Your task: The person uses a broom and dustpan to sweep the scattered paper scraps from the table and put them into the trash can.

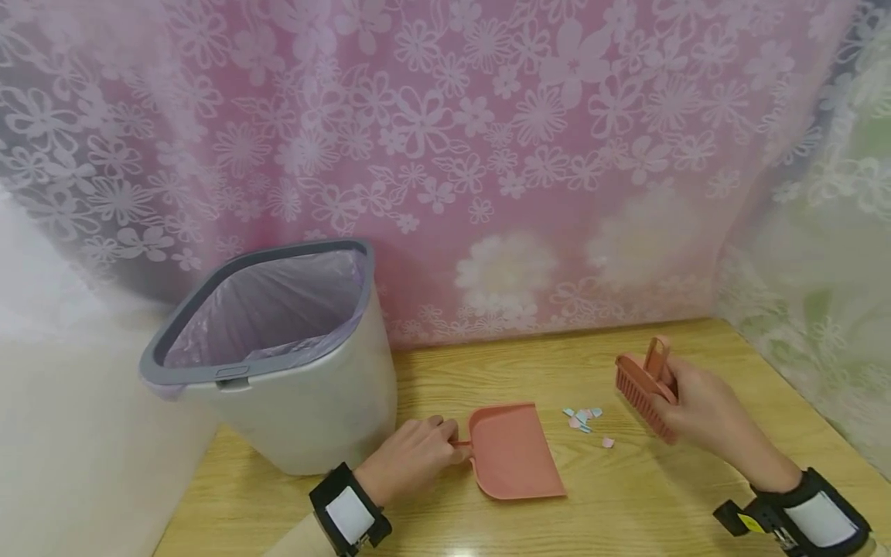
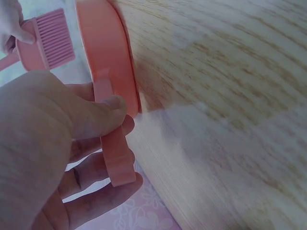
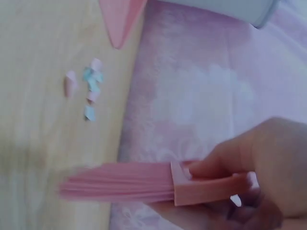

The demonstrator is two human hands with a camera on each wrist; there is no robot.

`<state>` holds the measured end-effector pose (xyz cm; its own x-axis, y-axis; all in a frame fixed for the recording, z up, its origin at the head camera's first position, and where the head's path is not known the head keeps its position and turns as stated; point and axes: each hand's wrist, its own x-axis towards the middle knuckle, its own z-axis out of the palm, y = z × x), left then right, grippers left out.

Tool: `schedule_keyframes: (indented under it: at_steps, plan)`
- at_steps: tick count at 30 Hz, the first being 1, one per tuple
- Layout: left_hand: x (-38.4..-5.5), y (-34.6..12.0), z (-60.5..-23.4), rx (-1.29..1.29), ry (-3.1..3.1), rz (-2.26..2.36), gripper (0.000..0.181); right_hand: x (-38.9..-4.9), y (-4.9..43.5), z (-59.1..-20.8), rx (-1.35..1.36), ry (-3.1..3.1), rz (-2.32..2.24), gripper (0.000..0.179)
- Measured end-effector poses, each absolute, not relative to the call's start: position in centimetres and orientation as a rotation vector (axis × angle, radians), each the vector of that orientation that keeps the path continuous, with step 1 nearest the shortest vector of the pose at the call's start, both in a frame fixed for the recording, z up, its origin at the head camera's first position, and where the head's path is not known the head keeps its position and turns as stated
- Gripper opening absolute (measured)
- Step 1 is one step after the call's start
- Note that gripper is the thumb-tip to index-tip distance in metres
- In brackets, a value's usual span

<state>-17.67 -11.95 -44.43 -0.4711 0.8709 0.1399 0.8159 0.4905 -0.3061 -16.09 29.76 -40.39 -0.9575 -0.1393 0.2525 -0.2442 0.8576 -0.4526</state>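
Note:
A salmon-pink dustpan (image 1: 515, 452) lies on the wooden table, its wide edge facing right. My left hand (image 1: 418, 456) grips its short handle (image 2: 115, 148), thumb on top and fingers beneath in the left wrist view. Several pink and pale-blue paper scraps (image 1: 581, 418) are scattered just right of the dustpan's edge, with one pink scrap (image 1: 609, 442) a little apart. Further right, my right hand (image 1: 717, 414) holds a matching small brush (image 1: 640, 394), bristles toward the scraps. In the right wrist view the bristles (image 3: 120, 182) appear apart from the scraps.
A light-grey trash bin (image 1: 320, 418) with a dark-grey rim and a purple liner bag (image 1: 278, 309) stands on the table at the left, close to my left hand. Behind the table hangs a pink floral curtain (image 1: 487, 193). A pale floral cloth (image 1: 821, 309) borders the right side.

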Motion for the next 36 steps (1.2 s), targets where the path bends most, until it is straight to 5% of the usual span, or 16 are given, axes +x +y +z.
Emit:
schedule_keyframes:
  at_steps: [18,36]
  plan:
    - [-17.6,-11.9,-44.2,-1.433,-2.455,0.275,0.049,-15.9,27.4,-42.7,0.294,-2.787,0.606,0.025]
    - [-17.7,-11.9,-44.3,-1.432,-2.463,0.317,0.043,-15.2,21.7,-42.9,0.307,-2.836,0.879,0.016]
